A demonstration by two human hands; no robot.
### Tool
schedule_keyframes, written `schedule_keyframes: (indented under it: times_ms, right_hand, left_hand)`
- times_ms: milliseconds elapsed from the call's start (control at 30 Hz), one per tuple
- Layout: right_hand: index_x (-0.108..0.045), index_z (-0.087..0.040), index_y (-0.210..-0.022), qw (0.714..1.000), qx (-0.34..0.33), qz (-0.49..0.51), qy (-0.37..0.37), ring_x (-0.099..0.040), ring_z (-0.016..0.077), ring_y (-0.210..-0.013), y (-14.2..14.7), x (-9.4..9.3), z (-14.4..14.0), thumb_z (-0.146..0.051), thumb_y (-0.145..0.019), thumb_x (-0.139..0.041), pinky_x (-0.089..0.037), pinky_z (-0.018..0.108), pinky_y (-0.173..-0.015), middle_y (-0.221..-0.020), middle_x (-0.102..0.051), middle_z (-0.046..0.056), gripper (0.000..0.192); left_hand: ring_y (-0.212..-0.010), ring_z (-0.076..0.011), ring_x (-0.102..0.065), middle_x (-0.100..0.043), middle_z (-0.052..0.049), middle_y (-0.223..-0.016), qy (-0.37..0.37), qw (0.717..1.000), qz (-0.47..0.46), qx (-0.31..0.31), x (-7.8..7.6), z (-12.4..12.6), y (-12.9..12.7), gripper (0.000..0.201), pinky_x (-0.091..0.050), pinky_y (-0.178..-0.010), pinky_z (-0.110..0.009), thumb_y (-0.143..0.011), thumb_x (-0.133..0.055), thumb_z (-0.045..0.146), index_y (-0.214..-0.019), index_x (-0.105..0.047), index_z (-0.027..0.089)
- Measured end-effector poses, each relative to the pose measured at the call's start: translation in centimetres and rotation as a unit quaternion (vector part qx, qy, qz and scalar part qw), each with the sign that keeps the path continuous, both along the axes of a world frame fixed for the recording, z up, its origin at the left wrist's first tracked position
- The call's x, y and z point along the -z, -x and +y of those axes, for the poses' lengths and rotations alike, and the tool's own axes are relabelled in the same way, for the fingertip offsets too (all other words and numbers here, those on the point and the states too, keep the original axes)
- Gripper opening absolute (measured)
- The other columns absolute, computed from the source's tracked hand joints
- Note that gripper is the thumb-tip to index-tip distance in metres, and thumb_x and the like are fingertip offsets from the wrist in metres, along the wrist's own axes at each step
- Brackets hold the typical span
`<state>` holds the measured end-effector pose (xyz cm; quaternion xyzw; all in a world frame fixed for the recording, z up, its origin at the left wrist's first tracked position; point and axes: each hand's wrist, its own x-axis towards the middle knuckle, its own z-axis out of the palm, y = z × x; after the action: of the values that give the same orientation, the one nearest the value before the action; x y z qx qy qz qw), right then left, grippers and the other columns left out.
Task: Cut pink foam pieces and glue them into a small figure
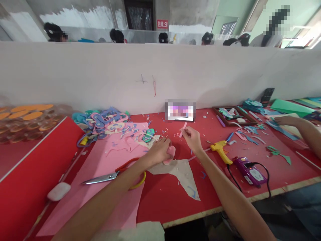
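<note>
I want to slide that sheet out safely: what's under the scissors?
The scissors have the pink sheet under their blades. The left forearm crosses over the handles, hiding part of them and whatever lies beneath there.

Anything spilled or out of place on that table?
Yes: loose scraps lie scattered over the red table, some near the right hand, which looks untidy rather than gathered in one pile. Nothing looks plainly broken.

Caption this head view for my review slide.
Left hand holding a pink piece, right hand a pink strip, at a red table with scissors and glue gun.
</note>
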<state>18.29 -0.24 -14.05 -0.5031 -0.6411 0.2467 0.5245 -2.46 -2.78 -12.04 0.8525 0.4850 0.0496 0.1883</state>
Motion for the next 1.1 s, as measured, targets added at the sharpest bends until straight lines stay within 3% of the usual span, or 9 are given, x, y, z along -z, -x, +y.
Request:
schedule_keyframes:
  times_ms: [233, 333, 433, 600, 767, 833, 900, 967, 1100]
  right_hand:
    - [-0.061, -0.015, -0.079, 1.0, -0.002, 0.001, 0.009, -0.059, 0.0151, -0.067, -0.1, 0.0, 0.0, -0.055, -0.094, -0.055, -0.042, 0.024, -0.065, -0.072, -0.063, 0.005, 0.043]
    - [-0.064, -0.014, -0.085, 1.0, -0.01, 0.008, 0.013, -0.062, 0.0161, -0.07, -0.1, 0.1, 0.1, -0.054, -0.095, -0.055, -0.044, 0.024, -0.066, -0.076, -0.065, 0.005, 0.041]
    - [-0.064, -0.014, -0.088, 1.0, -0.016, 0.015, 0.014, -0.064, 0.0165, -0.073, -0.3, 0.2, 0.2, -0.053, -0.095, -0.055, -0.046, 0.024, -0.069, -0.079, -0.066, 0.006, 0.041]
    - [-0.061, -0.014, -0.083, 1.0, -0.011, 0.016, 0.011, -0.062, 0.0149, -0.069, -0.2, 0.1, 0.2, -0.053, -0.094, -0.055, -0.045, 0.022, -0.066, -0.075, -0.065, 0.005, 0.042]
    - [-0.059, -0.014, -0.079, 1.0, -0.007, 0.017, 0.006, -0.056, 0.0123, -0.063, -0.1, -0.3, 0.0, -0.051, -0.094, -0.056, -0.042, 0.021, -0.063, -0.069, -0.061, 0.003, 0.041]
    - [-0.059, -0.013, -0.079, 1.0, -0.006, 0.017, 0.009, -0.056, 0.0122, -0.063, -0.2, -0.4, 0.0, -0.051, -0.094, -0.056, -0.041, 0.021, -0.063, -0.069, -0.061, 0.004, 0.041]
    - [-0.059, -0.013, -0.079, 1.0, -0.005, 0.018, 0.012, -0.056, 0.0127, -0.065, -0.3, -0.3, 0.0, -0.052, -0.094, -0.055, -0.042, 0.022, -0.064, -0.071, -0.062, 0.004, 0.042]
    - [-0.06, -0.013, -0.081, 1.0, -0.004, 0.018, 0.013, -0.058, 0.0135, -0.068, -0.4, -0.1, 0.1, -0.053, -0.095, -0.055, -0.043, 0.022, -0.066, -0.073, -0.062, 0.005, 0.042]
    - [-0.061, -0.013, -0.083, 1.0, -0.006, 0.018, 0.012, -0.059, 0.0138, -0.069, -0.4, 0.1, 0.2, -0.054, -0.095, -0.055, -0.044, 0.022, -0.067, -0.074, -0.063, 0.005, 0.043]
  left_hand:
    - [-0.109, -0.0279, -0.059, -0.063, -0.011, -0.11, 0.011, 1.0, 0.019, -0.021, -0.2, 0.1, 0.1, 0.044, -0.044, -0.084, -0.034, -0.073, -0.068, 0.039, -0.11, -0.054, 0.017]
    - [-0.106, -0.0274, -0.06, -0.064, -0.01, -0.109, 0.017, 0.999, 0.034, -0.009, -0.9, 0.1, 0.2, 0.037, -0.043, -0.081, -0.033, -0.074, -0.067, 0.04, -0.101, -0.056, 0.017]
    - [-0.093, -0.0233, -0.062, -0.066, -0.006, -0.1, 0.057, 0.998, 0.031, -0.004, -2.0, -0.1, 0.4, 0.035, -0.04, -0.074, -0.029, -0.075, -0.063, 0.032, -0.106, -0.055, 0.019]
    - [-0.086, -0.0152, -0.062, -0.067, -0.001, -0.098, 0.072, 0.993, -0.091, 0.028, -3.0, -0.4, 0.3, 0.048, -0.037, -0.07, -0.023, -0.076, -0.054, 0.015, -0.123, -0.055, 0.026]
    - [-0.09, -0.0131, -0.059, -0.065, -0.002, -0.101, -0.034, 0.976, -0.206, 0.06, -2.8, 0.1, 0.2, 0.014, -0.043, -0.08, -0.025, -0.089, -0.048, 0.016, -0.098, -0.058, 0.019]
    - [-0.11, -0.0164, -0.057, -0.061, -0.004, -0.121, -0.104, 0.976, -0.174, 0.081, -2.3, 0.7, 0.9, 0.026, -0.042, -0.096, -0.03, -0.088, -0.043, 0.007, -0.103, -0.061, 0.019]
    - [-0.127, -0.0201, -0.051, -0.052, -0.005, -0.139, -0.156, 0.98, -0.097, 0.074, -1.7, 1.3, 1.7, 0.051, -0.038, -0.106, -0.036, -0.082, -0.039, -0.003, -0.12, -0.061, 0.023]
    - [-0.128, -0.0222, -0.05, -0.051, -0.008, -0.141, -0.173, 0.984, -0.028, 0.036, -1.1, 1.6, 2.2, 0.064, -0.038, -0.107, -0.039, -0.08, -0.038, -0.005, -0.134, -0.055, 0.024]
    - [-0.114, -0.027, -0.057, -0.062, -0.011, -0.118, -0.185, 0.982, 0.026, -0.02, -0.3, 0.6, 1.1, 0.033, -0.04, -0.102, -0.047, -0.098, -0.046, 0.024, -0.129, -0.057, 0.02]
